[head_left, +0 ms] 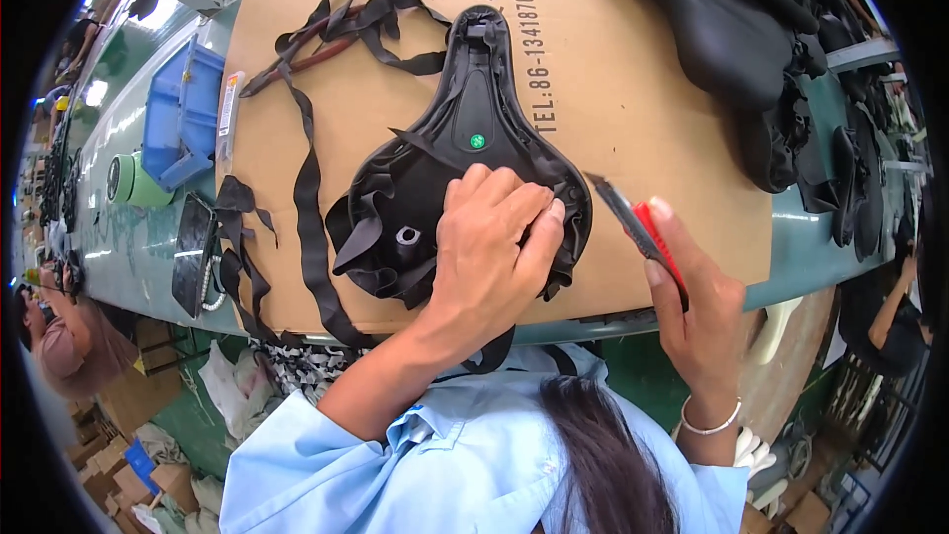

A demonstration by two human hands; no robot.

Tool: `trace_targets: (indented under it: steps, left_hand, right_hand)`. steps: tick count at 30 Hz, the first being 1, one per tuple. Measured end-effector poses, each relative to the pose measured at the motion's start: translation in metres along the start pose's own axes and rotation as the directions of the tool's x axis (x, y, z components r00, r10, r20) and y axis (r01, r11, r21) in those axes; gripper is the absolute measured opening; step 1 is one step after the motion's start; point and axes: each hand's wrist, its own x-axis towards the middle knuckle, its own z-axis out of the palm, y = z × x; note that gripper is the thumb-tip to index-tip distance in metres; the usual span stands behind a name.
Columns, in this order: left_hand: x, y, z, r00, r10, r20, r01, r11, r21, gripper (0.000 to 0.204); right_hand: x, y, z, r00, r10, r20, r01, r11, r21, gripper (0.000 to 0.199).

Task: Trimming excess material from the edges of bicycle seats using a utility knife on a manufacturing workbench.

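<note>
While the left hand (491,242) presses flat, fingers spread, on the saddle (465,153), keep the blade angled away from those fingers and trim in short strokes. Right hand (697,307) is closed round the red knife (641,227). Saddle lies underside up on the cardboard (633,89), black, loose cover edges at the rear.

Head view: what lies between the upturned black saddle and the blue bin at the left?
Loose black trim strips lie on the cardboard sheet between the saddle and the blue bin, in the head view.
</note>
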Motion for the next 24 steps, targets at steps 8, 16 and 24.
trace_targets:
  steps: [8,16,24]
  left_hand:
    - [-0.003,-0.005,0.006,0.998,-0.010,-0.059,0.004,0.995,-0.095,0.007]
    - [-0.005,-0.005,0.004,0.912,-0.153,-0.381,0.001,0.929,-0.369,0.010]
    - [0.040,0.011,-0.050,0.987,0.096,0.132,-0.019,0.871,-0.490,0.013]
  right_hand:
    - [0.026,-0.037,-0.025,0.927,-0.004,0.375,0.157,0.911,-0.381,0.061]
    - [-0.048,-0.064,0.023,0.938,0.339,0.072,-0.323,0.932,-0.166,0.054]
    - [0.038,0.009,-0.007,0.990,0.077,0.117,-0.027,0.924,-0.380,0.052]
